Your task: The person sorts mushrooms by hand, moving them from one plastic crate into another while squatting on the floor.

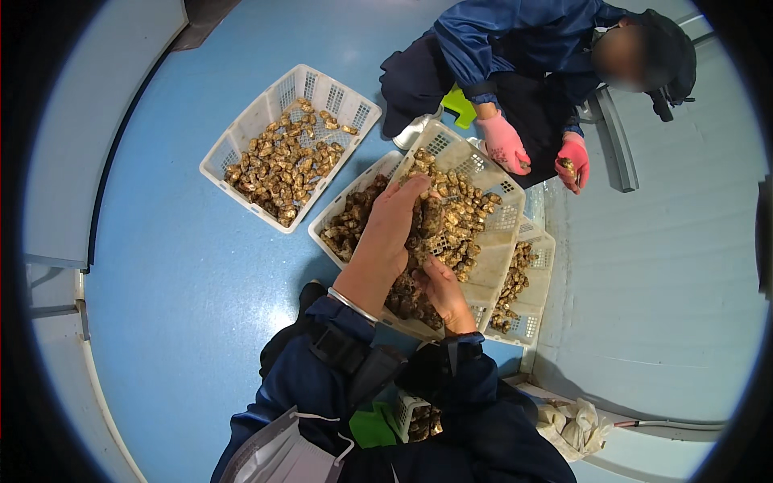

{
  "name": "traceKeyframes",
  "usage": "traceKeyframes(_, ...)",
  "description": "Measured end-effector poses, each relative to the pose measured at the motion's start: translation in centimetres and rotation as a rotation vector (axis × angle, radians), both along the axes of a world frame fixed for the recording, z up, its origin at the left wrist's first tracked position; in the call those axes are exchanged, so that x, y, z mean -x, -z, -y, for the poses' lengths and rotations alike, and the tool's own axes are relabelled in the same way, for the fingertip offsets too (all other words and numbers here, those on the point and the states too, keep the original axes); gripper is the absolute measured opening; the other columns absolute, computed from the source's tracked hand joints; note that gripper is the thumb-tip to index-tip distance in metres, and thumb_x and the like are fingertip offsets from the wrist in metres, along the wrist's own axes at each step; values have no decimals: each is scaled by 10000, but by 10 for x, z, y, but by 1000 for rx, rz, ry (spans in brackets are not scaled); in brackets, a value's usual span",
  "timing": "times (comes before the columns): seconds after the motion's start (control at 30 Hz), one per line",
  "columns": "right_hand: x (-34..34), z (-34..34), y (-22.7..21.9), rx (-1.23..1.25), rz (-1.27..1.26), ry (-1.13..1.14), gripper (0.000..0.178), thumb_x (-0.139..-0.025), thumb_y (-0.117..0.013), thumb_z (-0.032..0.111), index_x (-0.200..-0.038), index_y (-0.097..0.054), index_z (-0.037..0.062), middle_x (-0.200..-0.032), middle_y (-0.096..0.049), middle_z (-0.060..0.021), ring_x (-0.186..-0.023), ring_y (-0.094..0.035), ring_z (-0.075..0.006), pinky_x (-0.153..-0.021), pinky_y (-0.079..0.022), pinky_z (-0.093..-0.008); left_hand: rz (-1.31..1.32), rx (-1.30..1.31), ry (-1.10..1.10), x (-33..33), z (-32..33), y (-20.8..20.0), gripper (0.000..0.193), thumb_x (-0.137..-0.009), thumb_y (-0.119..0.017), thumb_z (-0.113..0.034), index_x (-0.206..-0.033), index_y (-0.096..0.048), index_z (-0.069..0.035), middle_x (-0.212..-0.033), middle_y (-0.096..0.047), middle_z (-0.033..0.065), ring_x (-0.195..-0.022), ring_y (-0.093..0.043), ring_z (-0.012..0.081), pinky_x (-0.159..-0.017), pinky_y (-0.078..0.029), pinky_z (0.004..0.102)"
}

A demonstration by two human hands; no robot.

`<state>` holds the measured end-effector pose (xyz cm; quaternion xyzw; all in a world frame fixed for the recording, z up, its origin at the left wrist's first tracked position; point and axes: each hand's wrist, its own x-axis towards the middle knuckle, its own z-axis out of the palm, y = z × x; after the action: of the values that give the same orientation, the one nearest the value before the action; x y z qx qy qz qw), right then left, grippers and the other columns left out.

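Observation:
My left hand (pixel 390 228) is closed around a dark brown, knobby clump (pixel 427 219) over the crates. Below it, my right hand (pixel 445 296) has its fingers bent and pressed together at the lower end of the dark material; what is in them is hidden. Under my hands, a white plastic crate (pixel 348 187) holds darker brown lumps (pixel 354 216). Overlapping it on the right, a tilted white crate (pixel 501 278) carries many golden-brown lumps (pixel 465 211). Their exact kind cannot be told.
Another white crate (pixel 228 138) of golden-brown lumps stands left on the blue floor (pixel 177 266). A further crate (pixel 541 278) lies by the right wall. Opposite me a person (pixel 515 48) in pink gloves (pixel 503 143) holds a small lump. A pale sack (pixel 573 427) lies lower right.

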<state>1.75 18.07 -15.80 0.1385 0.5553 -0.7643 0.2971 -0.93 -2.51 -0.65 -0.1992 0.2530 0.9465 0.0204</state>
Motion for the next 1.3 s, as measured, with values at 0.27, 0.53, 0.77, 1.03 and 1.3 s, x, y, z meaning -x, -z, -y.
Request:
traceKeyframes(0.27, -3, 5, -22, -118, -216, 24, 400, -982, -485, 186, -1338, -442, 10, -1072, -626, -39, -853, -589, -115, -767, -479, -267, 15, -30, 14, -2, 2, -5, 176, -886, -593, -220, -972, -584, -67, -801, -608, 24, -660, -607, 131, -596, -519, 262)
traceKeyframes(0.53, 22, -54, -47, 35, -434, 599, 321, -968, -519, 262, -1186, -530, 26, -1007, -622, -66, -839, -593, -112, -681, -501, -232, 39, 22, 4, -2, 4, -3, 186, -887, -591, -222, -990, -575, -68, -804, -603, 26, -667, -609, 135, -592, -524, 272)
traceKeyframes(0.77, 50, -91, -8, -586, -366, 424, 363, -900, -616, 343, -1133, -598, 65, -983, -647, -61, -880, -616, -138, -701, -533, -286, 26, 49, 3, 2, 6, 1, 191, -884, -592, -227, -991, -569, -71, -814, -600, 34, -684, -612, 139, -597, -528, 281)
traceKeyframes(1.03, 79, -60, 77, -1651, -1253, -876, 197, -790, -564, 101, -965, -655, 107, -1000, -596, -71, -1003, -529, -269, -874, -437, -373, 15, 11, -2, 2, -3, -7, 260, -869, -606, -231, -1054, -571, -53, -856, -606, 26, -740, -619, 144, -680, -534, 285)
traceKeyframes(1.3, 75, -43, 64, -1323, -1002, -697, 288, -797, -672, 175, -1059, -628, 66, -1025, -623, -95, -957, -549, -242, -875, -436, -342, 98, 122, 10, -5, 7, 5, 248, -864, -614, -237, -1038, -577, -64, -901, -610, 24, -782, -618, 132, -701, -530, 294)
